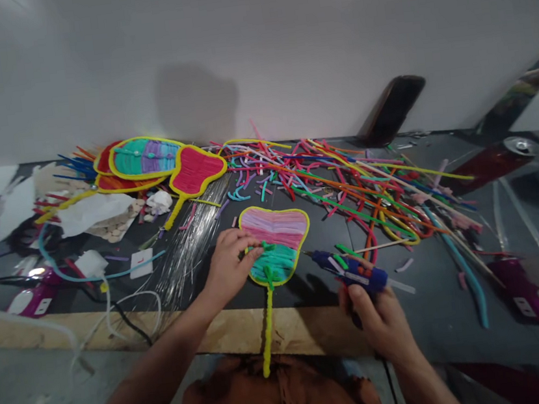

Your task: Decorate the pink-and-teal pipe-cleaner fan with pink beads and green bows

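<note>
A fan-shaped piece made of pipe cleaners (274,222) lies at the table's front edge, pink and lilac above, teal below, with a yellow rim and a yellow stem handle that juts over the edge. My left hand (232,262) reaches onto its left side, thumb and fingertips pinched on a small green pipe-cleaner piece (268,246) against the surface. Another green piece sits lower, near the stem. In my right hand (379,316) is a blue hot glue gun (351,272), its nozzle pointing left, just off the fan's right rim. Bits of pipe cleaner cling to its body.
Finished fans (199,170) in red, teal and purple are stacked at back left. Loose pipe cleaners (345,179) and offcuts spread across the back and right. A phone (393,108) leans on the wall, near a drink can (495,161). Cables and a white charger (91,264) lie left.
</note>
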`<state>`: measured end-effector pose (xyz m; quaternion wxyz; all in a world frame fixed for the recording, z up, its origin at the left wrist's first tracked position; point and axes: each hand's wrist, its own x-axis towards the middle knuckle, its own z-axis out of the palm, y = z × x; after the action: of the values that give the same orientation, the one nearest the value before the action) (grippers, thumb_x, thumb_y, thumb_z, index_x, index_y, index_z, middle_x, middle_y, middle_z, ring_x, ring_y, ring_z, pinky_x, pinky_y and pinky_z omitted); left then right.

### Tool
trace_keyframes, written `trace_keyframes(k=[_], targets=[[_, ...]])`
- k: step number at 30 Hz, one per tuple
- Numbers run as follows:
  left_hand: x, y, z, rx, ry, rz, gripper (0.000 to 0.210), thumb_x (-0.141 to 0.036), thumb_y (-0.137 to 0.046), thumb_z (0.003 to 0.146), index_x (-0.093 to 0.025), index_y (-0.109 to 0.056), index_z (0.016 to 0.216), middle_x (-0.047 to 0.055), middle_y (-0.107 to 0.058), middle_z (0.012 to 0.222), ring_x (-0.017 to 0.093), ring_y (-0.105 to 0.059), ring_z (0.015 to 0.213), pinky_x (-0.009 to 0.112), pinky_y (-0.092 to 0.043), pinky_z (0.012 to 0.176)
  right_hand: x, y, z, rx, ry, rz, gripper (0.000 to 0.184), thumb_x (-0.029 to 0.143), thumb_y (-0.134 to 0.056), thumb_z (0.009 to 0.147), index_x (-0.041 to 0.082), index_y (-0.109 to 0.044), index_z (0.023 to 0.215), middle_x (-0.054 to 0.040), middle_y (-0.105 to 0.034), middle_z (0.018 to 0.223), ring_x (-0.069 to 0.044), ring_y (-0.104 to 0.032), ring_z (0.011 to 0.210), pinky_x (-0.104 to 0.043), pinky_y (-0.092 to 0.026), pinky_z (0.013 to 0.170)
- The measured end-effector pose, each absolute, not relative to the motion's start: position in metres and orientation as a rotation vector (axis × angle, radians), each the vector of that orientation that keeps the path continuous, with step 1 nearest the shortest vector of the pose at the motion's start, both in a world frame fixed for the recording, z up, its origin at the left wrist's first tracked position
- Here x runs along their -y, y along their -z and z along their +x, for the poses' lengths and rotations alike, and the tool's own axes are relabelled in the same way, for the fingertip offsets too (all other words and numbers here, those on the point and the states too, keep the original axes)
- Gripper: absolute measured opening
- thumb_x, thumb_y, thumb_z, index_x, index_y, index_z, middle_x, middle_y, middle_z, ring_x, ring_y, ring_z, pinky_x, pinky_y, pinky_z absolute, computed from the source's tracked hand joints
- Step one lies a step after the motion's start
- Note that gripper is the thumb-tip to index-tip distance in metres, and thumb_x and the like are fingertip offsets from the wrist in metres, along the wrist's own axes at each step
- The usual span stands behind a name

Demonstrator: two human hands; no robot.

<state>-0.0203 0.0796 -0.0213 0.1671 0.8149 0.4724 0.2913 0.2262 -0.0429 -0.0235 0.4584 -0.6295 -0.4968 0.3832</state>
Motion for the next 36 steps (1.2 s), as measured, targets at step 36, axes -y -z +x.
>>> trace_keyframes(k=[36], targets=[[-0.074,0.03,-0.013,-1.395,-0.407,2.865,0.045,-0.007,-0.051,0.082,-0.039,-0.065,0.111,0.006,-0.06,0.119,0.028,-0.04,0.114,0.049,-0.026,0.092,0.033,0.05,0.236,0.771,-1.214,-1.383,0.037,0.052,-0.052,0.086,0.017,-0.054,0.073,-0.0009,-0.059,0.058,-0.01,-0.052,0.048,-0.02,-0.042,0.045]])
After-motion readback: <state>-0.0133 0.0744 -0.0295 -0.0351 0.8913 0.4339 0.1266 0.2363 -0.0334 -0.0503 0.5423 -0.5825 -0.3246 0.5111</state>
